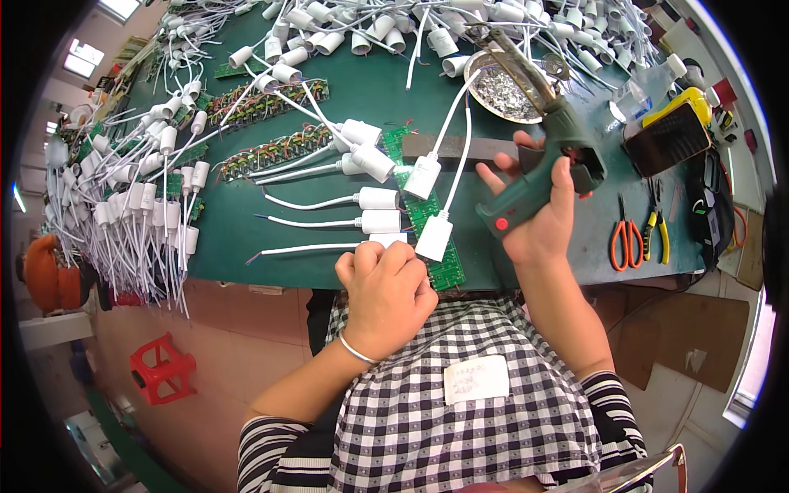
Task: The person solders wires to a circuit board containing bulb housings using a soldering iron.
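Observation:
My right hand [542,218] is wrapped round the grip of a dark green soldering gun [569,131] with a red button, its long metal front pointing up toward the far side. My left hand [385,292] is closed, its fingers pressed on a white cylindrical socket [388,239] at the near end of a row. A narrow green circuit board [448,269] runs beside that row. More white sockets [380,220] with cables stretch out to its left, and two others, a cabled socket [423,175] and another socket [434,238], lie across the board.
A grey bar [460,149] lies behind the board, near a round dish of metal bits [503,89]. Orange-handled pliers [626,245], yellow-handled cutters [655,234] and a phone [667,140] are at the right. Heaped cabled sockets [136,209] cover the left; populated boards [275,154] lie nearer.

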The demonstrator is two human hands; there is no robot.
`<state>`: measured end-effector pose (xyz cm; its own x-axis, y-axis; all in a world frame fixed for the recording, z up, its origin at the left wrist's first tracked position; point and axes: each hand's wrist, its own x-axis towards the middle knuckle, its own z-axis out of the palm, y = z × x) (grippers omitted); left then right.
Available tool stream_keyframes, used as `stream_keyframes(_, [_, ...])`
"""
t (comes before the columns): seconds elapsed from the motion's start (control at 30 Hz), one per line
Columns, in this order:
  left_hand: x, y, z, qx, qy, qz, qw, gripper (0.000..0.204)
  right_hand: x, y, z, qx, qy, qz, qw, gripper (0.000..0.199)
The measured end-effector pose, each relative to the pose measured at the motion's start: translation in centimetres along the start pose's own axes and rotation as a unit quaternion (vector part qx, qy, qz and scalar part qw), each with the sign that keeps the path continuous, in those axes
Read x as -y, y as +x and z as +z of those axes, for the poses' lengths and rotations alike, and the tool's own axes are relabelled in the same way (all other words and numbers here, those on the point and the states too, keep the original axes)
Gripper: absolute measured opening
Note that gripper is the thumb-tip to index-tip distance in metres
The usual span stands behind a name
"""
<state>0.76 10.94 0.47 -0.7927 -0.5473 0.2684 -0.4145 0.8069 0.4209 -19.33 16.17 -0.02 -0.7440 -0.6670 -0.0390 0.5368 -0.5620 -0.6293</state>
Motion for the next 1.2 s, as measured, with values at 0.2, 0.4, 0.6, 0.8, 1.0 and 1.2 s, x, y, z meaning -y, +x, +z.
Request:
stream_keyframes(0.2, [0.1,0.1,0.0,0.002,-0.004,0.012,1.0,0.008,-0.2,1.0,1.2,-0.017,-0.063,-0.037,0.997,0.046])
stream_keyframes(0.4, [0.5,0.3,-0.6,0.018,-0.04,-0.005,0.999,0.008,-0.9,2.4,1.4,-0.015,-0.085,-0.05,0.995,0.044])
stream_keyframes(0.6, [2.7,0.0,-5.0,0.041,-0.228,-0.08,0.97,0.007,0.2,2.3,-0.1,0.0,-0.031,-0.06,0.998,0.041])
stream_keyframes(0.8, [5.1,-0.4,-12.5,0.044,-0.732,-0.189,0.653,0.009,1.2,1.2,-2.0,0.026,-0.007,-0.041,0.999,0.038])
stream_keyframes(1.0, [6.7,-1.1,-20.4,-0.085,-0.791,-0.086,0.6,0.033,1.1,1.6,-2.4,-0.018,-0.031,-0.053,0.998,0.041])
stream_keyframes(1.2, [10.9,-1.1,-34.3,-0.124,-0.622,0.014,0.773,0.029,0.9,1.1,-2.4,0.008,-0.044,-0.058,0.997,0.042])
